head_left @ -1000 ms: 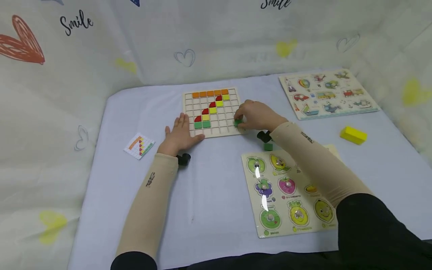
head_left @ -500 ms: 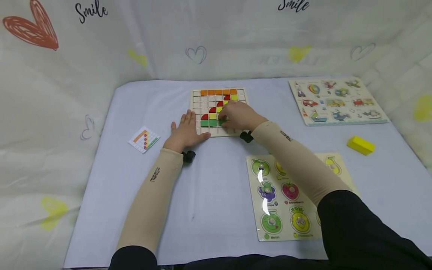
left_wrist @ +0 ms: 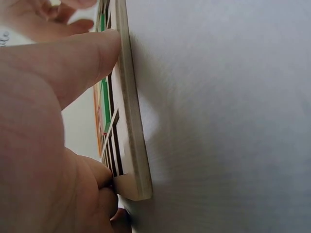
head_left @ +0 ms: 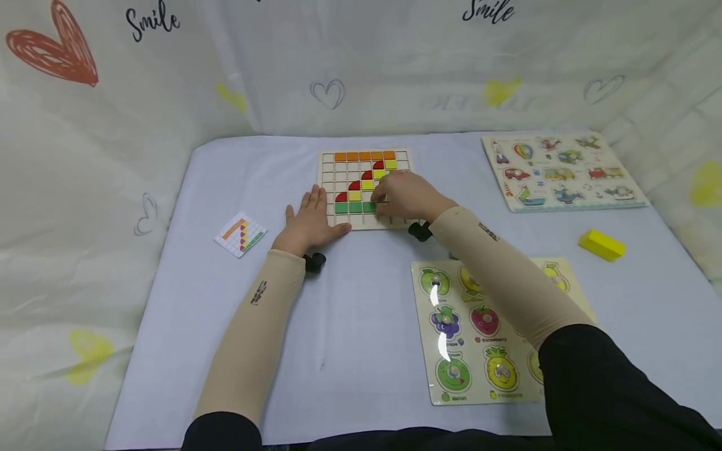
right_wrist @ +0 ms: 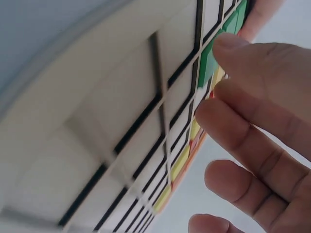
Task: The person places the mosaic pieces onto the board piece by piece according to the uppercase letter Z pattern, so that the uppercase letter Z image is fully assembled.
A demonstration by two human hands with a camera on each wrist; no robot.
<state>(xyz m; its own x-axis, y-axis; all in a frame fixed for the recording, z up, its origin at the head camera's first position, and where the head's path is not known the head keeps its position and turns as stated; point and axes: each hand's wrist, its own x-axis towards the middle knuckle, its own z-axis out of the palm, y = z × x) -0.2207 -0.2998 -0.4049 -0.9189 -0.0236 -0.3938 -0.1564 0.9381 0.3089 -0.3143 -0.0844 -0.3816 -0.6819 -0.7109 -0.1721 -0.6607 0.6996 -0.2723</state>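
A wooden grid board (head_left: 338, 218) lies near the back of the table, with orange, red, yellow and green tiles in its cells. My left hand (head_left: 307, 224) rests at its left front corner, fingers straight and thumb along the front edge. My right hand (head_left: 410, 195) is over the board's right half. In the right wrist view its thumb touches or nearly touches a green tile (right_wrist: 208, 65) lying in the grid, while the other fingers are loosely bent and apart. This green tile sits in line with two more green tiles (head_left: 348, 207).
Left of the board lies a small pattern card (head_left: 240, 234). A fruit puzzle board (head_left: 468, 341) is under the right forearm; a sliver of a green block (head_left: 453, 255) shows at its back edge. Further right are a yellow block (head_left: 601, 245) and a vehicle puzzle board (head_left: 564, 170).
My right hand has carried a green tile from the board's right edge leftward into the green row, then drawn back slightly right. The left hand stays in place; the head view has shifted.
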